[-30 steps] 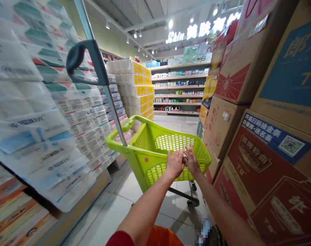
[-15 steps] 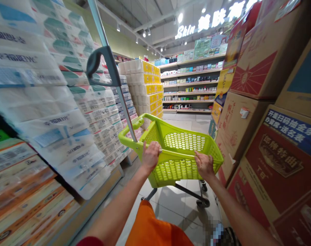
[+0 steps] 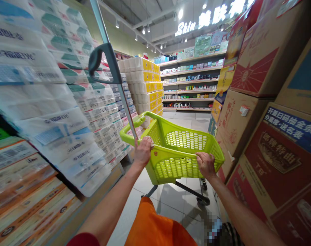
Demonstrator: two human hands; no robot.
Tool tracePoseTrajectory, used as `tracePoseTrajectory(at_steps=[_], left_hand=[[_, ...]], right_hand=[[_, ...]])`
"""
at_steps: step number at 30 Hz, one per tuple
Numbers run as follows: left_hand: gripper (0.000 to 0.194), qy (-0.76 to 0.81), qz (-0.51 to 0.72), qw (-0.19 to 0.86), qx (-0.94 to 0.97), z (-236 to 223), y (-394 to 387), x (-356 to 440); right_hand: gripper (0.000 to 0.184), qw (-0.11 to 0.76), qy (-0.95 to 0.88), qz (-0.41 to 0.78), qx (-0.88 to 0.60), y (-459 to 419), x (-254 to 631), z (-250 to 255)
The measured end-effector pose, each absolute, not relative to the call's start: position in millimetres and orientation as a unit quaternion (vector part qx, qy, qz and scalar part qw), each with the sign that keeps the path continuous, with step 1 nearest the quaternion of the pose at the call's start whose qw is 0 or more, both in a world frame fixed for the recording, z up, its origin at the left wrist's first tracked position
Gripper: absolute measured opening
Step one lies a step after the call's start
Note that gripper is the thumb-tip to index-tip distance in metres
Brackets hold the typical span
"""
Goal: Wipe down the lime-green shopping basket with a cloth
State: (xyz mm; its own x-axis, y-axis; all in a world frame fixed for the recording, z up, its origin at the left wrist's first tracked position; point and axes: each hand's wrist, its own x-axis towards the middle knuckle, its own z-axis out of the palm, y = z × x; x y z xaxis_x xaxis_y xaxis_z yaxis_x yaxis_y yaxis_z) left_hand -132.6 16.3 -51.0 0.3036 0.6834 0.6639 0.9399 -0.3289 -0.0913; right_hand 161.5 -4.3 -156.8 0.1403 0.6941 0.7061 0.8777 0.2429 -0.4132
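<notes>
A lime-green plastic shopping cart with a perforated basket stands on small wheels in front of me. My left hand grips the near rim towards its left corner, fingers curled over the edge. My right hand holds the same rim further right. A thin metal pole with a grey loop handle rises from the cart's left side, next to my left hand. The basket holds nothing that I can see.
Wrapped toilet-paper packs are stacked high along the left, and printed cardboard cartons along the right. Shelves of boxed products stand at the far end of the tiled aisle. An orange garment shows below.
My hands have moved apart, from close together at the middle of the near rim to either side of it. The cart sits further right in view, and more orange garment shows.
</notes>
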Motion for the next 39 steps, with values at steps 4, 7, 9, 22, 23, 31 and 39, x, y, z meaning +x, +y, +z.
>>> tracePoseTrajectory(at_steps=[4, 7, 9, 22, 23, 31, 39], left_hand=[[0.032, -0.467, -0.234, 0.195, -0.830, -77.2, 12.6, -78.3], [0.032, -0.475, -0.246, 0.202, -0.820, -69.6, 13.4, -89.1], [0.033, -0.514, -0.274, 0.225, -0.781, -57.5, 15.7, -114.4], [0.036, -0.459, -0.259, 0.197, -0.826, -78.0, 13.1, -68.2], [0.036, -0.481, -0.278, 0.211, -0.804, -71.5, 15.3, -85.4], [0.033, -0.470, -0.286, 0.227, -0.803, -76.3, 18.9, -86.6], [0.036, -0.443, -0.290, 0.203, -0.824, -85.8, 16.7, -65.1]], right_hand=[[0.031, 0.434, -0.673, -0.103, -0.590, -4.5, 168.0, -157.8], [0.031, 0.437, -0.663, -0.137, -0.592, -7.6, 174.6, -162.6], [0.030, 0.448, -0.642, -0.158, -0.602, -10.2, 176.4, -167.2], [0.031, 0.443, -0.647, -0.164, -0.599, -11.5, 185.6, -169.5], [0.031, 0.448, -0.644, -0.164, -0.598, -11.5, 186.5, -170.2], [0.032, 0.468, -0.643, -0.148, -0.589, -9.6, 186.2, -174.0], [0.033, 0.462, -0.653, -0.119, -0.587, -6.2, 189.6, -169.4]])
